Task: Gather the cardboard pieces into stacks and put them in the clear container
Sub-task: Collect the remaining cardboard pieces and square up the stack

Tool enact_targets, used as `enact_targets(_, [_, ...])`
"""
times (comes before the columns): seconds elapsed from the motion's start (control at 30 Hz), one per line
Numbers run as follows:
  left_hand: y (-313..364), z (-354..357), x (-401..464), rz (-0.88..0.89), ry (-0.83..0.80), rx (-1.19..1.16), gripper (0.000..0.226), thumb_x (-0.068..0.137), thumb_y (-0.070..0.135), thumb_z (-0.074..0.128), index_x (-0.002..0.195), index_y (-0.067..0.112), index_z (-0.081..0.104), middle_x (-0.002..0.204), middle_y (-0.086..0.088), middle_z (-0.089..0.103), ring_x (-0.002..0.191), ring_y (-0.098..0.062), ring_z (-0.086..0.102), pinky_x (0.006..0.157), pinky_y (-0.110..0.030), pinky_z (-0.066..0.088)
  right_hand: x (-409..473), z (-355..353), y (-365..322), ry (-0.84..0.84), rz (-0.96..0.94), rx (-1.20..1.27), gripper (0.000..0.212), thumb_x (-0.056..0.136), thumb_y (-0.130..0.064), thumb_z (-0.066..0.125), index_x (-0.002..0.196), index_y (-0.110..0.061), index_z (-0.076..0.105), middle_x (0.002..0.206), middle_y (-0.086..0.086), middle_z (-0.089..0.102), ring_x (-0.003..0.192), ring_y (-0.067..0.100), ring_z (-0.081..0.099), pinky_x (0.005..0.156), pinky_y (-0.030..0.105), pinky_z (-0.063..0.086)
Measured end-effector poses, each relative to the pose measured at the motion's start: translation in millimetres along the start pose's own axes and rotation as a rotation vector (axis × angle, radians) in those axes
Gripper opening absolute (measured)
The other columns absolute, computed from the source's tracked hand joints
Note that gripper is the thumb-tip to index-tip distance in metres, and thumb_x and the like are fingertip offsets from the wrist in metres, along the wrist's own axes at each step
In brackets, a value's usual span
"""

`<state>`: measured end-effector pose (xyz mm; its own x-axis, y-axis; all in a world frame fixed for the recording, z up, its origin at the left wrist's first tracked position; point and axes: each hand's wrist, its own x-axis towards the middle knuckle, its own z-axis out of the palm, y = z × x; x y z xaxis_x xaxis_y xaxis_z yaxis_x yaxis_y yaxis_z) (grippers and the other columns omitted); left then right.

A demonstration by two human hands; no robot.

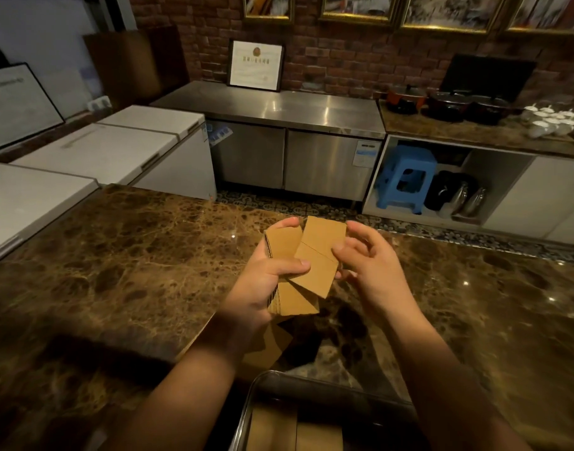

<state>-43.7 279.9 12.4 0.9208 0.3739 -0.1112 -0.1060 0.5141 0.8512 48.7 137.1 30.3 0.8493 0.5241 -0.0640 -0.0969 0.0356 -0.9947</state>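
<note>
1. Head view: the left hand (263,288) holds a stack of cardboard pieces (290,297) above the brown marble worktop (116,271). Its grip is closed around the stack, with the thumb pressing across the top and the fingers wrapped round the far edge.
2. One cardboard piece (318,255) lies askew on top of the stack, turned at an angle so that its far corner sticks out past the others.
3. The right hand (373,271) is just beside that top piece. Its fingers are loosely curled and spread, the fingertips touch or nearly touch the piece's right edge, and I cannot tell for sure whether it pinches the piece.
4. More loose cardboard (269,346) lies on the worktop below the left hand, partly in shadow.
5. The clear container (272,382) stands at the near edge of the worktop, between the two forearms. Cardboard (295,431) already lies inside it.
6. Beyond the worktop stand white chest freezers (123,151) on the left and a steel cabinet (279,109) against the brick wall, with a framed certificate (255,65) leaning on it.
7. To the right, a blue stool (406,174) sits in an open shelf under a counter that carries dark pots (448,105) and white cups (549,122).
</note>
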Motion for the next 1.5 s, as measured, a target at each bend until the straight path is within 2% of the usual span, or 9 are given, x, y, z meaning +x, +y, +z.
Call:
enact_targets(0.13, [-3, -7, 0, -0.271, 0.064, -0.23, 0.056, 0.083, 0.035, 0.07, 0.134, 0.022, 0.055, 0.126, -0.021, 0.065, 0.096, -0.036, 0.071, 0.074, -0.049, 0.06, 0, 25, 10, -0.107, -0.013, -0.218, 0.044, 0.09, -0.005, 0.069, 0.129, -0.018, 0.056, 0.095, 0.008, 0.071, 0.078, 0.01, 0.069, 0.061, 0.023, 0.057])
enact_targets(0.27, [-8, -38, 2, -0.295, 0.273, -0.329, 0.041, 0.091, 0.021, 0.064, 0.132, 0.023, 0.056, 0.104, -0.019, 0.071, 0.079, -0.033, 0.073, 0.069, -0.047, 0.059, 4, 62, 29, -0.199, -0.099, -0.769, 0.049, 0.081, -0.035, 0.079, 0.125, -0.026, 0.058, 0.12, -0.006, 0.058, 0.088, 0.0, 0.059, 0.073, 0.018, 0.051])
enact_targets(0.47, [-9, -96, -18, -0.216, 0.441, -0.528, 0.033, 0.092, 0.048, 0.059, 0.097, 0.015, 0.064, 0.08, -0.009, 0.06, 0.062, -0.022, 0.06, 0.069, -0.035, 0.052, 40, 67, 54, -0.307, 0.251, -0.644, 0.047, 0.088, -0.047, 0.07, 0.122, -0.018, 0.059, 0.114, 0.004, 0.065, 0.1, 0.023, 0.067, 0.089, 0.046, 0.059])
enact_targets(0.57, [0, -120, -31, -0.12, 0.502, -0.565, 0.029, 0.089, 0.045, 0.061, 0.101, 0.019, 0.057, 0.087, -0.012, 0.059, 0.074, -0.024, 0.06, 0.079, -0.039, 0.051, 66, 64, 83, -0.337, 0.385, -0.976, 0.08, 0.079, -0.059, 0.073, 0.14, -0.013, 0.05, 0.137, 0.008, 0.059, 0.12, 0.027, 0.058, 0.103, 0.043, 0.048])
enact_targets(0.73, [1, -119, -33, -0.166, 0.54, -0.495, 0.053, 0.096, 0.031, 0.049, 0.055, 0.008, 0.073, 0.085, -0.012, 0.058, 0.077, -0.022, 0.056, 0.079, -0.036, 0.045, 88, 91, 108, -0.218, 0.529, -1.281, 0.129, 0.055, -0.075, 0.079, 0.152, -0.006, 0.029, 0.152, 0.019, 0.042, 0.138, 0.039, 0.04, 0.11, 0.05, 0.04])
enact_targets(0.9, [-6, -111, -24, -0.183, 0.562, -0.459, 0.057, 0.097, 0.029, 0.05, 0.049, 0.007, 0.072, 0.08, -0.012, 0.061, 0.074, -0.023, 0.059, 0.078, -0.036, 0.046, 102, 101, 120, -0.215, 0.568, -1.002, 0.068, 0.064, -0.033, 0.092, 0.117, -0.003, 0.062, 0.118, 0.013, 0.068, 0.108, 0.033, 0.065, 0.092, 0.046, 0.056])
enact_targets(1.03, [-4, -109, -19, -0.168, 0.594, -0.486, 0.019, 0.096, 0.024, 0.054, 0.109, 0.015, 0.063, 0.088, -0.012, 0.063, 0.075, -0.026, 0.062, 0.074, -0.039, 0.049, 98, 76, 95, -0.069, 0.518, -0.588, 0.051, 0.086, -0.014, 0.076, 0.131, -0.005, 0.054, 0.123, 0.015, 0.064, 0.105, 0.031, 0.062, 0.074, 0.037, 0.052])
enact_targets(1.2, [-3, -83, -10, -0.069, 0.463, -0.356, 0.029, 0.098, 0.014, 0.05, 0.124, 0.026, 0.053, 0.099, -0.015, 0.061, 0.076, -0.029, 0.061, 0.068, -0.04, 0.049, 63, 40, 33, 0.017, 0.442, -0.041, 0.038, 0.09, -0.003, 0.068, 0.125, -0.014, 0.059, 0.111, 0.006, 0.071, 0.096, 0.024, 0.069, 0.065, 0.034, 0.055])
enact_targets(1.5, [11, -12, -7, 0.113, 0.256, -0.071, 0.044, 0.089, 0.0, 0.058, 0.118, 0.033, 0.061, 0.113, -0.007, 0.068, 0.091, -0.021, 0.072, 0.065, -0.039, 0.058, -13, 27, -9, -0.13, 0.351, 0.199, 0.03, 0.088, -0.013, 0.07, 0.117, -0.022, 0.068, 0.11, 0.004, 0.077, 0.109, 0.026, 0.07, 0.101, 0.051, 0.05])
